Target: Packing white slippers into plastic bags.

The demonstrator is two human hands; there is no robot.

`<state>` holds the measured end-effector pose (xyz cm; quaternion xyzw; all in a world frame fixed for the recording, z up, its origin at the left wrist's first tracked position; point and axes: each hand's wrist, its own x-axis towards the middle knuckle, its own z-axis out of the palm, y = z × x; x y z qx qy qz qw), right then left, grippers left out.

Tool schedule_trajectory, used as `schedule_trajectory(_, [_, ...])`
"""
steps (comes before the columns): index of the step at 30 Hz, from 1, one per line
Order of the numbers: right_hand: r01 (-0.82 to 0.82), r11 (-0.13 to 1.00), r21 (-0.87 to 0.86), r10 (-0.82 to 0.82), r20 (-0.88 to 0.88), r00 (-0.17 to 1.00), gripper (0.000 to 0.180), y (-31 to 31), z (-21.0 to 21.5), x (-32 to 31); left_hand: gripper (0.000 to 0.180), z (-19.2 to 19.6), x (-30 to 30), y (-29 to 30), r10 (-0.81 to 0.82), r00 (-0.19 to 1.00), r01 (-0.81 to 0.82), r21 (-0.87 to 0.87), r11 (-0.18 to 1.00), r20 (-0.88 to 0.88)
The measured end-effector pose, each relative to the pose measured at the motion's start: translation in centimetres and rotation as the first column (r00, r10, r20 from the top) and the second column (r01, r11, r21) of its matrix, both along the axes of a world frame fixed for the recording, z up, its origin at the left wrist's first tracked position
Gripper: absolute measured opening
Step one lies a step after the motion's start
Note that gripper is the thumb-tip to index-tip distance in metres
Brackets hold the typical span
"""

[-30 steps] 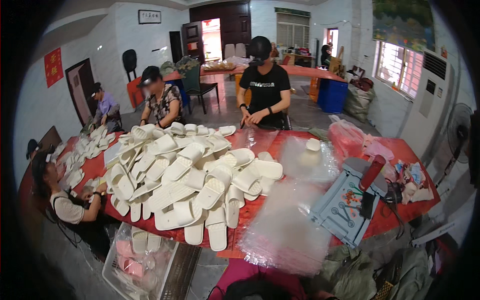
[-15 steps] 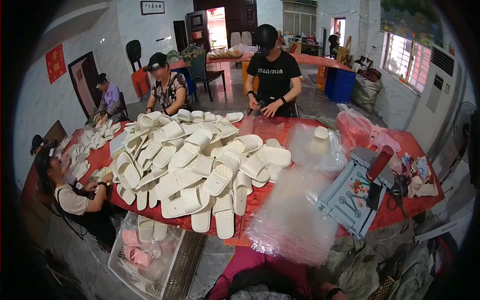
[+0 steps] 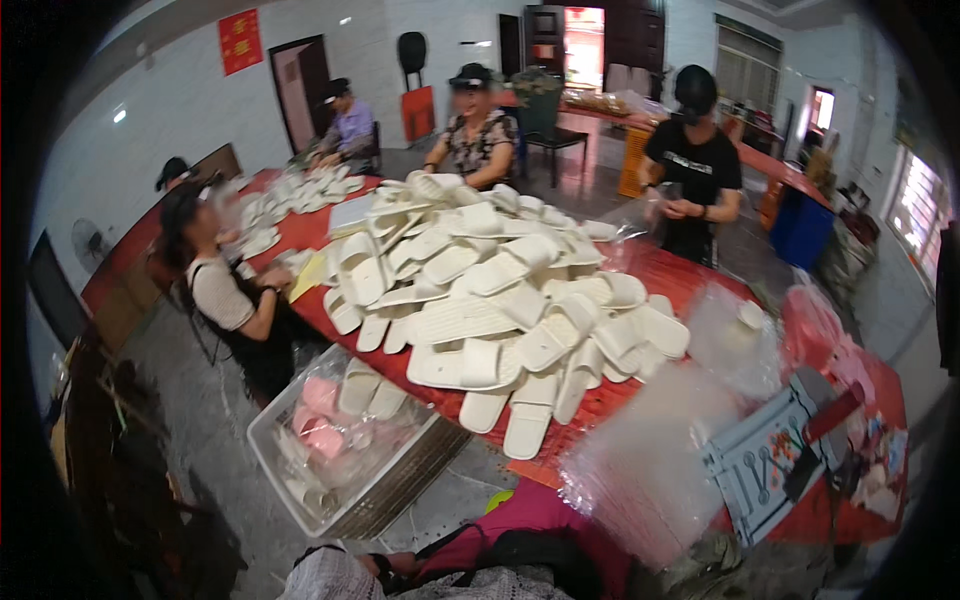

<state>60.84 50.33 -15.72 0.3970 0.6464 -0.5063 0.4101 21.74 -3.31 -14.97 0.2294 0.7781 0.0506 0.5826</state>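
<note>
My left hand [image 3: 402, 563] shows in part at the lower edge, beside my thigh in magenta trousers [image 3: 535, 515]. A dark band circles its wrist, and its fingers are too blurred and hidden to read. My right hand is out of the picture. In front of me a large heap of cream slippers [image 3: 480, 320] covers the middle of the red table [image 3: 690, 262]. A stack of clear plastic bags [image 3: 650, 460] lies at the table's near edge, to the right of the heap.
A white crate [image 3: 262, 440] with pink and cream slippers in plastic stands on the floor at left. On the right are a grey tray-like device [image 3: 765, 465] and a pink plastic bag [image 3: 812, 325]. Several people [image 3: 695, 165] are around the table.
The view has swung left, so the table and heap sit further right. My left hand has come in at the lower edge; my right wrist has left it. The person opposite has raised their hands.
</note>
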Motion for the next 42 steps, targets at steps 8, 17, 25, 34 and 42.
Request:
schedule_trajectory(8, [-0.254,0.963,0.088,0.258,-0.032,0.966,0.033,2.1,-0.3,-6.6,0.088,0.0,-0.5,0.9,0.051,0.998,-0.052,0.05,0.997,0.033])
schedule_trajectory(17, [-0.34,0.908,0.246,0.363,-0.056,0.93,0.033,5.5,0.8,-10.3,0.079,-1.2,0.0,0.1,0.027,0.995,-0.031,0.043,0.999,0.098])
schedule_trajectory(25, [-0.418,0.847,0.327,0.456,-0.047,0.889,0.033,5.2,-0.8,-7.5,0.077,3.5,-0.4,1.7,-0.013,0.995,0.021,-0.081,0.997,0.095])
schedule_trajectory(34, [-0.5,0.755,0.425,0.557,-0.012,0.831,0.033,4.1,-0.7,-4.1,0.088,3.4,1.1,1.1,0.033,0.997,-0.041,-0.113,0.993,-0.07])
schedule_trajectory(42, [-0.512,0.694,0.507,0.586,0.017,0.81,0.033,1.5,-0.8,-0.2,0.072,4.5,1.1,1.6,0.108,0.994,-0.111,-0.153,0.982,-0.029])
